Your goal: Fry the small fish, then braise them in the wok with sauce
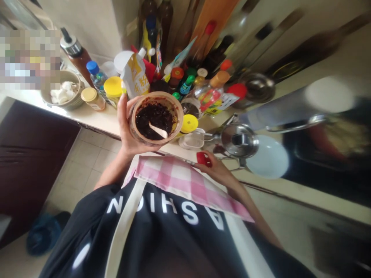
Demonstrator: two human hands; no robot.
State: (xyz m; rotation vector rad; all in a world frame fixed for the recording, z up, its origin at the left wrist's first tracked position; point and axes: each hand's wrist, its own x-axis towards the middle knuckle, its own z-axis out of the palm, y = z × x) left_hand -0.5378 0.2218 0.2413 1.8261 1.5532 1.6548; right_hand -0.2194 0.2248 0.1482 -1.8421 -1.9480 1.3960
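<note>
My left hand (pixel 126 133) is wrapped round a wide, open plastic jar (pixel 180 120), tilted so that its mouth faces me. Dark, glossy paste (pixel 146 116) fills the lower part, with smears up the inner wall. A pale spoon (pixel 159 131) lies partly sunk in the paste. Lower and to the right, my right hand (pixel 217 166) has its fingers closed on a red lid (pixel 204 159) close to the counter's front edge. The jar is held in front of the counter's row of bottles and covers part of it.
Along the counter stand a bowl of white pieces (pixel 77 92), a small jar (pixel 93 98), a yellow-lidded jar (pixel 114 88), a white pouch (pixel 135 75) and several bottles. To the right are a metal pot (pixel 240 141), a pale plate (pixel 269 158) and a dark stove (pixel 327 170).
</note>
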